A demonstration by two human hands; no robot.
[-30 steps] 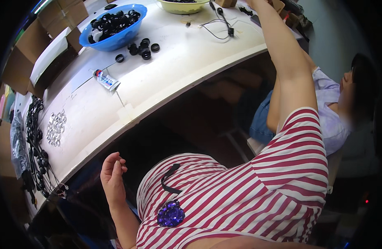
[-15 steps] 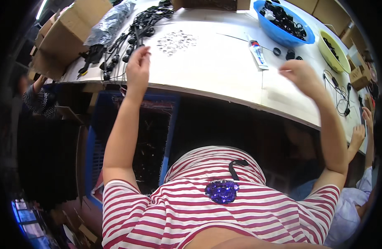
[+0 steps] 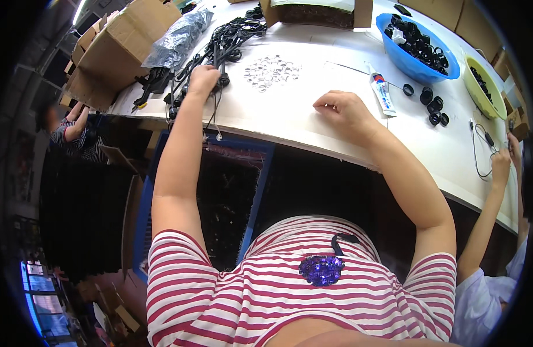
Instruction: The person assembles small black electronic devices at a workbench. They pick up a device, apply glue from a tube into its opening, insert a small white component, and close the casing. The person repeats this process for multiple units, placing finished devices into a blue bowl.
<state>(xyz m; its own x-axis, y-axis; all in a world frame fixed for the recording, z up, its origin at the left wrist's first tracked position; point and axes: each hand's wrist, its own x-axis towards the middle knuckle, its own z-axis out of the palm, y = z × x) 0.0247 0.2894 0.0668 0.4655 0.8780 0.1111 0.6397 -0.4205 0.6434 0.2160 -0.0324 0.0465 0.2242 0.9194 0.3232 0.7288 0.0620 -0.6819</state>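
Note:
My left hand (image 3: 203, 80) is closed on a black cable (image 3: 218, 110) at the edge of a heap of black cables (image 3: 232, 34) with round black ends. The cable's thin end hangs over the table's front edge. Its exact hold is partly hidden by my fingers. My right hand (image 3: 348, 117) is over the middle of the white table (image 3: 295, 124), fingers curled with the tips together. Whatever may be between them is too small to see. Between and beyond my hands lie many small clear rings (image 3: 272, 73). A white, blue and red tube (image 3: 382, 95) lies right of my right hand.
Several loose black rings (image 3: 434, 104) lie beyond the tube, near a blue bowl (image 3: 420, 69) and a yellow bowl (image 3: 498, 107) holding black parts. Cardboard boxes (image 3: 119, 49) stand at the left. A co-worker's hand (image 3: 500, 165) works at the right; a blue crate (image 3: 261, 191) is below.
My right hand has come left from beside the loose black rings to the middle of the table. My left hand has closed on a cable. The view has shifted slightly.

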